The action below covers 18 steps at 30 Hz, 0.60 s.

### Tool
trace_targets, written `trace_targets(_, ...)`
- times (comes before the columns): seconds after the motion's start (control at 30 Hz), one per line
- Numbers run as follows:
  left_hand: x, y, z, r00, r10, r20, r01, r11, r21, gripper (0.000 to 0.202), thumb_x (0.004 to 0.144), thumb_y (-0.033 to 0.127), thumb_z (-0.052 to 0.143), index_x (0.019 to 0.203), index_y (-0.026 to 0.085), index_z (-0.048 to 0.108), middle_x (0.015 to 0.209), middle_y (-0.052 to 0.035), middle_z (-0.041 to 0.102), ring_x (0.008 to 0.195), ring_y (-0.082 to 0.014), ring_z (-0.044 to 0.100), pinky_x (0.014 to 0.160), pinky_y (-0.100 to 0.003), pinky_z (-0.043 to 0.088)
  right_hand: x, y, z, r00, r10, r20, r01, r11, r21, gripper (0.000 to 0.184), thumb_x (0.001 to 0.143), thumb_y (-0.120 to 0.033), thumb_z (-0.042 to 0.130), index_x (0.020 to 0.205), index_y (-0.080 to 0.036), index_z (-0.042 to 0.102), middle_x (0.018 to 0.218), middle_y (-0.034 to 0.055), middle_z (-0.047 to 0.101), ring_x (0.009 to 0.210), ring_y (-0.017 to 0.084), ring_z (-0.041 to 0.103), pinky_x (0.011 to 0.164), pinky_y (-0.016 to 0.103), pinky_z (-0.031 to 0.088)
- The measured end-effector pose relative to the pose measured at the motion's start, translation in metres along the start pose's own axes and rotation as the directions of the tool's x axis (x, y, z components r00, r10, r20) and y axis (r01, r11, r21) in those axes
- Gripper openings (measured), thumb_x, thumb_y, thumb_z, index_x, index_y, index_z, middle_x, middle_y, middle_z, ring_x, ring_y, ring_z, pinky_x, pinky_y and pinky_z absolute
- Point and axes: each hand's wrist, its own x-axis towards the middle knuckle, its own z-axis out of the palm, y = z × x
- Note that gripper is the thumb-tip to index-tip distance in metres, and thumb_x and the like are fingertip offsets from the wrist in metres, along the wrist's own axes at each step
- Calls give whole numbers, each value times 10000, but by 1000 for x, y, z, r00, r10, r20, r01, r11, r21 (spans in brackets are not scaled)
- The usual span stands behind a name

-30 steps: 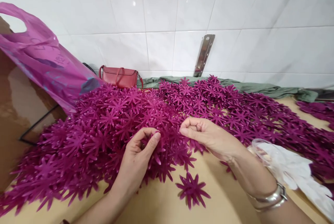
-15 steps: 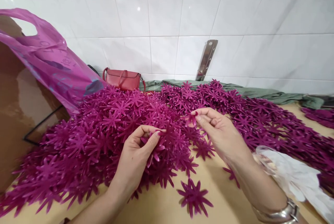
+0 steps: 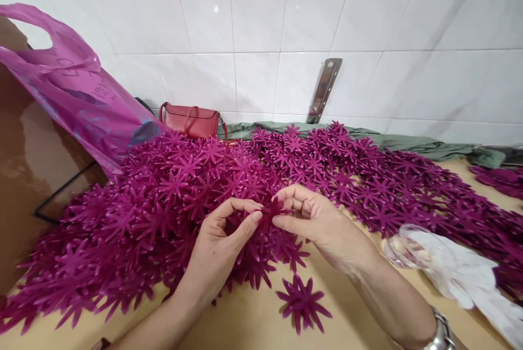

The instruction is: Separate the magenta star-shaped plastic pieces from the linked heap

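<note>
My left hand [image 3: 223,241] pinches a magenta flower-shaped petal piece [image 3: 273,209] between thumb and forefinger, at the middle of the view. From the other side my right hand [image 3: 314,225] meets it, thumb and fingertips closed on the same piece's edge. Whether one layer or two are between the fingers, I cannot tell. Below and behind both hands spreads a big heap of similar petal pieces [image 3: 134,214]. A lone petal flower [image 3: 303,304] lies on the tan tabletop [image 3: 245,320] in front of the right hand.
At the left stands a pink plastic bag [image 3: 98,88] against a brown box [image 3: 41,159]. A red handbag [image 3: 191,121] and green cloth [image 3: 429,147] lie along the tiled wall, where a metal strip [image 3: 324,88] leans. On the right are a clear cup [image 3: 404,249] and white plastic [image 3: 461,268].
My right hand has moved left and slightly down, bringing its petal piece up against the one in my left hand. My left hand has stayed nearly in place.
</note>
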Motion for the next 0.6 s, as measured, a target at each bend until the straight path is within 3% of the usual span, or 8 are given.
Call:
trace_targets(0.07, 0, -1, -1, 1000, 14, 0, -14, 999, 41, 120, 921, 361, 743, 940, 243, 746, 1085, -17, 743, 1068, -183, 644, 998, -272, 461, 0, -2, 0, 1000, 14, 16, -13, 999, -44, 263, 754, -288, 840, 975, -226, 713, 841, -21, 700, 752, 127, 592, 706, 262, 451)
trace_targets(0.17, 1, 1, -2, 998, 54, -31, -51, 994, 98, 103, 912, 336, 742, 898, 234, 742, 1099, -34, 738, 1119, -212, 636, 1037, -304, 443, -2, -6, -1, 1000, -1, 25, 3, 995, -100, 184, 759, -335, 837, 827, -208, 721, 766, -20, 657, 718, 133, 551, 689, 273, 423)
trace_targets(0.37, 5, 5, 1, 996, 93, -5, -91, 985, 149, 87, 897, 318, 748, 866, 238, 743, 1080, -34, 728, 1108, -210, 636, 1007, -287, 457, -3, -7, -4, 998, 10, 66, -3, 995, -102, 318, 824, -491, 797, 820, -199, 671, 784, -17, 614, 720, 142, 503, 679, 282, 400)
trace_targets(0.6, 1, 3, 6, 998, 5, 62, -11, 996, 93, 130, 901, 357, 752, 980, 254, 756, 1068, -16, 739, 1005, -181, 656, 919, -252, 495, -4, -8, -1, 998, 1, 65, 2, 999, -47, 406, 847, -581, 761, 790, -215, 596, 761, -40, 511, 724, 137, 465, 672, 263, 392)
